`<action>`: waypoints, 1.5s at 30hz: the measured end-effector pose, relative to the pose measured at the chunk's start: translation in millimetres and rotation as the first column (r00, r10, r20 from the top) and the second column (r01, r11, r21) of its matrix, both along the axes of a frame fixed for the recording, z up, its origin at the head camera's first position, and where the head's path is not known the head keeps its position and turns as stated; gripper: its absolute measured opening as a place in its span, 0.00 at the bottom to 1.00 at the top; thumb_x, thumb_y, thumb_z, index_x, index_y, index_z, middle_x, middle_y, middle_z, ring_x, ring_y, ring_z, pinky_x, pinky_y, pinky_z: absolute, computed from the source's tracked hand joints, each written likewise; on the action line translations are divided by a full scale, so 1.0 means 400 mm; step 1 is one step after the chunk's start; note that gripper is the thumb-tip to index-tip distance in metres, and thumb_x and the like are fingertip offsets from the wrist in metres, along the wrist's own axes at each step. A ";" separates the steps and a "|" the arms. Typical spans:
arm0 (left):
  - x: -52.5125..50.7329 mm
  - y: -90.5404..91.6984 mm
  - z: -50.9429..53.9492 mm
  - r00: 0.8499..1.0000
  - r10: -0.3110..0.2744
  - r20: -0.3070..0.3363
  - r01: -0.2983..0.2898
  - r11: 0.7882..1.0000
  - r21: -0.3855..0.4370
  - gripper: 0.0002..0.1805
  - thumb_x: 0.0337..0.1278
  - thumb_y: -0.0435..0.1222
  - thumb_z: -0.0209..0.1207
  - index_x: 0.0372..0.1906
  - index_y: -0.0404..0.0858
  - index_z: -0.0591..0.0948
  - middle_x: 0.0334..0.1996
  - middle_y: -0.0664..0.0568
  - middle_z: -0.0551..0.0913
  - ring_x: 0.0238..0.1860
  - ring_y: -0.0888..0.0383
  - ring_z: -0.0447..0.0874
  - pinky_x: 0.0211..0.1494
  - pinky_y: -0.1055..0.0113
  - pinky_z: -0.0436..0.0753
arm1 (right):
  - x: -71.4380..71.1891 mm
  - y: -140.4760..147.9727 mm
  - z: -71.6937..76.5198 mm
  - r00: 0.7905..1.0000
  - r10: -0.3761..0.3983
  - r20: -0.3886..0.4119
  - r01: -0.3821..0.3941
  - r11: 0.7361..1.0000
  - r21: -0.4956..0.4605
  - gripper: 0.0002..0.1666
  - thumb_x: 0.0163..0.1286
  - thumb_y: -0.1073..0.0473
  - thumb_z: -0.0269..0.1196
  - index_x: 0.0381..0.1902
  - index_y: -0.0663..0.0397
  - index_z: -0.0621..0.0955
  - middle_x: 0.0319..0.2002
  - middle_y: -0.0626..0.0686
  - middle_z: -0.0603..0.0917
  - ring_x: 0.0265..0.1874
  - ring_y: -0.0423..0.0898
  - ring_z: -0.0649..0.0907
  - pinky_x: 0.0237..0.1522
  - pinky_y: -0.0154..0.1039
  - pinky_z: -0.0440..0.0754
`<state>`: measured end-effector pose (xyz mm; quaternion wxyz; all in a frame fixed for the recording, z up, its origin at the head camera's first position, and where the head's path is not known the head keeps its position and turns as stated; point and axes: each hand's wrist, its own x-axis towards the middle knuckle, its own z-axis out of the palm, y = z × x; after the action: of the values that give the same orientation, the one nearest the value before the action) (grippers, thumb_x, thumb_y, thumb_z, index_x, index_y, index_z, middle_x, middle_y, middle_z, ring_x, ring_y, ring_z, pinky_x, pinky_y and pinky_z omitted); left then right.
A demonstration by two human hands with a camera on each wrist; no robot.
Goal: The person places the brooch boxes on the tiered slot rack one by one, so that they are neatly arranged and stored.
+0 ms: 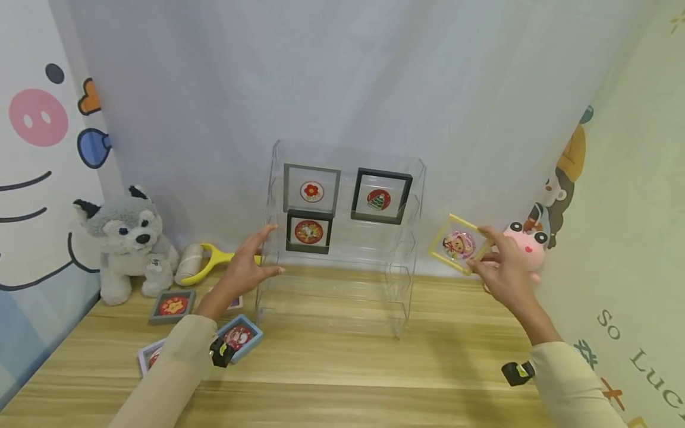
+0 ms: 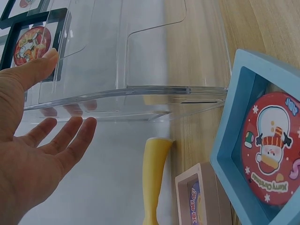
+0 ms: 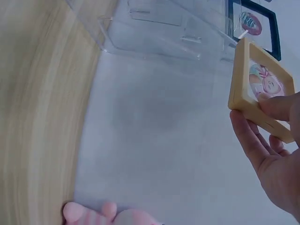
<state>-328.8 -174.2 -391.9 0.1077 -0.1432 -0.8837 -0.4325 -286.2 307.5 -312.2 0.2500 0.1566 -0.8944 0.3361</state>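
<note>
Right hand (image 1: 505, 267) pinching yellow frame (image 1: 458, 244), seemingly aloft

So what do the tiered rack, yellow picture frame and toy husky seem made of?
Tiered rack: glossy, probably acrylic; the backdrop shows through. Yellow picture frame: matte, likely plastic, evenly coloured; painted wood possible. Toy husky: apparently fluffy plush, fuzzy-edged.

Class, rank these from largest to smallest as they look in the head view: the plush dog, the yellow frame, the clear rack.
1. Clear rack
2. Plush dog
3. Yellow frame, partly covered by the right hand
</note>
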 end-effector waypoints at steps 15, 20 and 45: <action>-0.003 -0.005 -0.006 1.000 0.004 -0.001 -0.004 1.000 0.000 0.50 0.54 0.34 0.71 0.78 0.50 0.56 0.76 0.34 0.57 0.62 0.31 0.72 0.57 0.33 0.77 | -0.098 -0.189 0.086 0.983 0.160 -0.093 -0.152 0.984 0.091 0.35 0.64 0.75 0.65 0.68 0.56 0.71 0.50 0.67 0.71 0.42 0.65 0.85 0.41 0.53 0.88; -0.006 -0.003 -0.004 1.000 -0.003 -0.010 0.003 1.000 -0.001 0.50 0.54 0.34 0.71 0.78 0.50 0.57 0.75 0.34 0.57 0.61 0.31 0.72 0.58 0.33 0.76 | -0.119 -0.234 0.083 0.979 0.191 -0.076 -0.182 0.977 0.115 0.35 0.65 0.74 0.64 0.68 0.53 0.71 0.52 0.67 0.71 0.43 0.63 0.85 0.40 0.53 0.88; -0.009 -0.006 -0.011 1.000 -0.014 -0.019 0.015 1.000 0.026 0.50 0.53 0.34 0.72 0.78 0.52 0.57 0.75 0.34 0.58 0.61 0.31 0.73 0.56 0.34 0.78 | -0.185 -0.317 0.012 0.975 0.218 -0.049 -0.193 0.934 0.300 0.33 0.65 0.73 0.65 0.66 0.51 0.73 0.50 0.64 0.73 0.37 0.55 0.81 0.36 0.45 0.86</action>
<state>-332.6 -176.6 -396.2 0.1145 -0.1522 -0.8759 -0.4432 -360.3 180.7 -307.5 0.2237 0.2982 -0.9021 0.2172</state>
